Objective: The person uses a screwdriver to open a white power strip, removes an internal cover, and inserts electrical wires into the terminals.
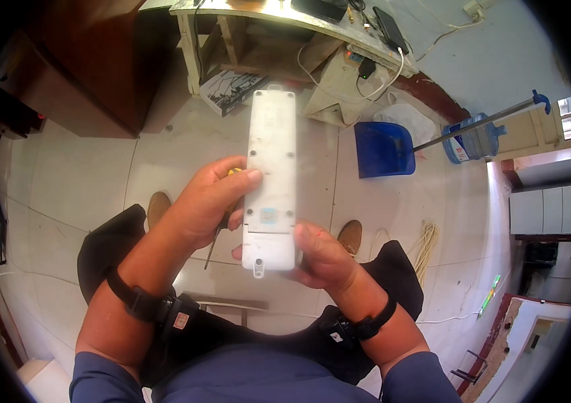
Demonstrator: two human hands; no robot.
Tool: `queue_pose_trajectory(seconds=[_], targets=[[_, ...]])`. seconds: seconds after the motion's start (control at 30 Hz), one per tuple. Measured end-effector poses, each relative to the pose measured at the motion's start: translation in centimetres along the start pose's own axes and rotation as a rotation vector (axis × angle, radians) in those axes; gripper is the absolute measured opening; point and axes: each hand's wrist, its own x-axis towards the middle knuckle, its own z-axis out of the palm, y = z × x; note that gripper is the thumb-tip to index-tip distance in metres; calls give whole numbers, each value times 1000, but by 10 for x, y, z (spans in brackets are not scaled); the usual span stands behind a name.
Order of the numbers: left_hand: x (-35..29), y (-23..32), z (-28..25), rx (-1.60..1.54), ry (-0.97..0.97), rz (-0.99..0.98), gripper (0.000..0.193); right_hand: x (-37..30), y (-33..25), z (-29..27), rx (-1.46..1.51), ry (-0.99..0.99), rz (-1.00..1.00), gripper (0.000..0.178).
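Observation:
A long white power strip (271, 168) is held back side up in front of me, its screw holes and a small label showing. My left hand (206, 201) grips its left edge with the thumb on top, and the same hand also holds a screwdriver (221, 228) with a yellow handle, its thin shaft pointing down. My right hand (317, 256) holds the strip's near end from below and the right, thumb on the lower corner. Both wrists wear black bands.
Below are my knees in dark trousers and brown shoes (350, 235) on a pale tiled floor. A blue dustpan (383, 149) with a long handle, a water bottle (476, 139), a wooden table (285, 27) and coiled cord (425, 243) lie ahead and right.

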Motion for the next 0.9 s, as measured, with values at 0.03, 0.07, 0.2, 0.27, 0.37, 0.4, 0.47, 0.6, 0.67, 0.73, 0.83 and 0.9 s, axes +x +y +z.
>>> queue_pose_trajectory(seconds=[0.03,0.07,0.2,0.27,0.37,0.4,0.47,0.6,0.67,0.73,0.83,0.9], targets=[[1,0,0,2,-3,1,28,0,2,-3,-23,37,-15,69],[1,0,1,14,24,3,28,-1,3,-5,-45,75,-31,65],[4,-3,-5,31,84,40,26,-2,-5,-1,-101,255,-101,47],[5,-3,-6,29,124,50,25,-4,-14,1,-293,349,-148,46],[5,-2,-5,20,188,68,24,-6,-21,8,-405,400,-287,54],[5,-2,-5,13,212,78,24,-7,-22,7,-406,401,-290,54],[6,-3,-4,12,211,84,24,-9,-24,4,-603,377,-317,65],[6,-3,-6,8,217,99,25,-12,-26,7,-637,395,-267,69],[6,-3,-7,14,217,100,25,-13,-29,9,-731,413,-255,70],[6,-3,-7,19,219,101,26,-13,-29,11,-739,426,-252,70],[7,-4,-7,16,226,100,26,-11,-28,11,-723,447,-248,69],[7,-4,-7,24,227,98,25,-11,-27,10,-699,455,-246,69]])
